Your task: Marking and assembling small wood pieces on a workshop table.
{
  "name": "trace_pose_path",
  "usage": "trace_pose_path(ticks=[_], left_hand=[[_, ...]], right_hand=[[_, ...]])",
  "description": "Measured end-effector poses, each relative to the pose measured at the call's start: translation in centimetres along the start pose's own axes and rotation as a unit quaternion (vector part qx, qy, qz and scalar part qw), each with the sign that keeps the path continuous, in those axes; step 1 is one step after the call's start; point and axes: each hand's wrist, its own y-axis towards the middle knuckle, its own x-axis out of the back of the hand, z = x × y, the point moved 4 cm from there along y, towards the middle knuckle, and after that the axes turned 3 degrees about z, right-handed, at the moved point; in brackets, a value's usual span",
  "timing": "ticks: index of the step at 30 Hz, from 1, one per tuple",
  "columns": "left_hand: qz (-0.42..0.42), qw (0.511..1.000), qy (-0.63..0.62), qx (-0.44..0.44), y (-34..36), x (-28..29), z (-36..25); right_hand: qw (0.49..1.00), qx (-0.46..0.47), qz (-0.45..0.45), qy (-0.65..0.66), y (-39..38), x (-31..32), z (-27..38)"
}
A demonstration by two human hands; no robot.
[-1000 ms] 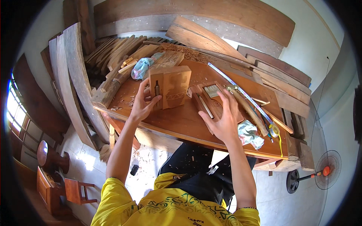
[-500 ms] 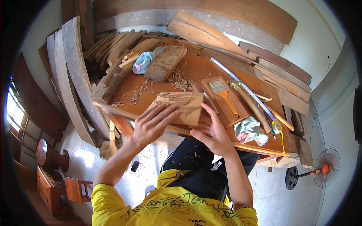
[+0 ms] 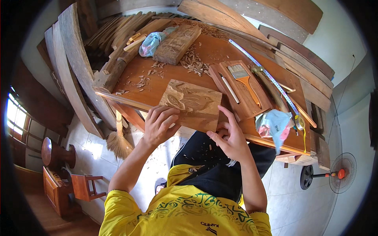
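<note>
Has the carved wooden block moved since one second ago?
Yes: the block came nearer, to the table's near edge, and tipped back from upright.

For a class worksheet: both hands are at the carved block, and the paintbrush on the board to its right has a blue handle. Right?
The handle isn't blue: the head view shows orange. The left hand and right hand are at the carved block, and the paintbrush lies on the board to its right.

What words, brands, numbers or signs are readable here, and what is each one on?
Yellow shirt: dark lettering, not quoted here.
Crumpled pale-blue sheet: dark letters, not quoted here.
Measuring tape: markings too small to read.
Carved wooden block: carving, no visible lettering.
</note>
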Motion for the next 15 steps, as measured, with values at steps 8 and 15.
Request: trace_pose_path(ticks=[8,15], left_hand=[[0.05,0.996,0.047,-0.048,7.1,1.3,2.0],[0.167,0.983,-0.05,0.053,15.4,-0.6,6.1]], right_hand=[[0.955,0.162,-0.186,-0.166,-2.1,5.0,0.3],[0.813,0.144,-0.306,-0.474,-6.4,10.7,-0.7]])
